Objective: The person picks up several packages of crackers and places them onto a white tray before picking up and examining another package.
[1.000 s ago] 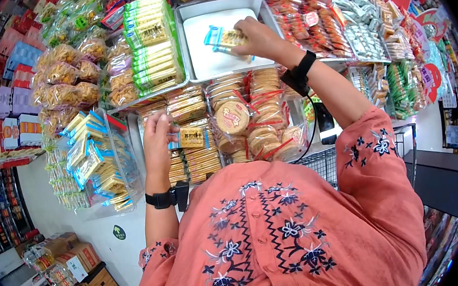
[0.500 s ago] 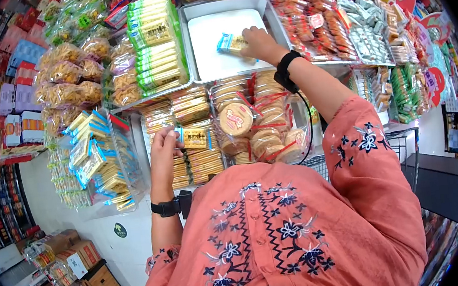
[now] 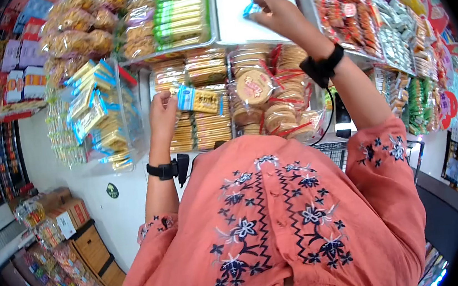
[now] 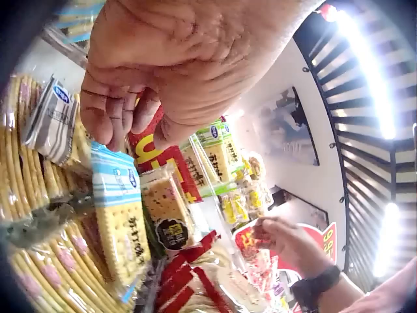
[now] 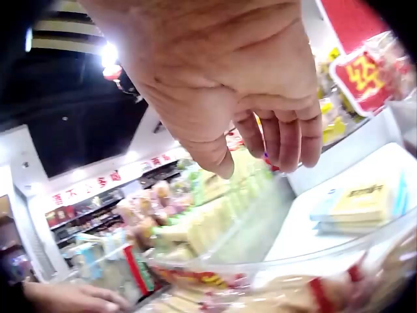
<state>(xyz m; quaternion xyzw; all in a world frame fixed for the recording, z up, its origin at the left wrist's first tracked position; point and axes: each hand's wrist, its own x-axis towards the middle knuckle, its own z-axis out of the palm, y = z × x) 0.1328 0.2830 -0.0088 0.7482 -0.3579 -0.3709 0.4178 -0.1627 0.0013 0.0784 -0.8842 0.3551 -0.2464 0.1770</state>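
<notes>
My left hand [image 3: 163, 116] pinches one end of a blue-and-clear cracker pack [image 3: 200, 100] above the rows of wrapped biscuits. In the left wrist view, the fingertips of this hand [image 4: 176, 65] meet the blue top of the pack [image 4: 118, 215], which hangs tilted. Over the white-lined tray [image 3: 229, 9], my right hand [image 3: 287, 18] hovers with bent, relaxed fingers. The right wrist view shows nothing in this hand [image 5: 228, 72]; below and beside it, a small stack of blue-ended cracker packs [image 5: 358, 205] lies flat on the white liner.
Green cracker packs [image 3: 179, 17] fill the tray on the left. Round biscuits in bags [image 3: 254, 87] lie nearer the body, red-wrapped snacks [image 3: 347, 16] to the right. A clear bin of blue-ended packs [image 3: 94, 112] stands at the far left.
The right hand has let go of the pack it held in the tray. The left hand has brought its pack out more clearly above the biscuit rows. The head view has shifted.
</notes>
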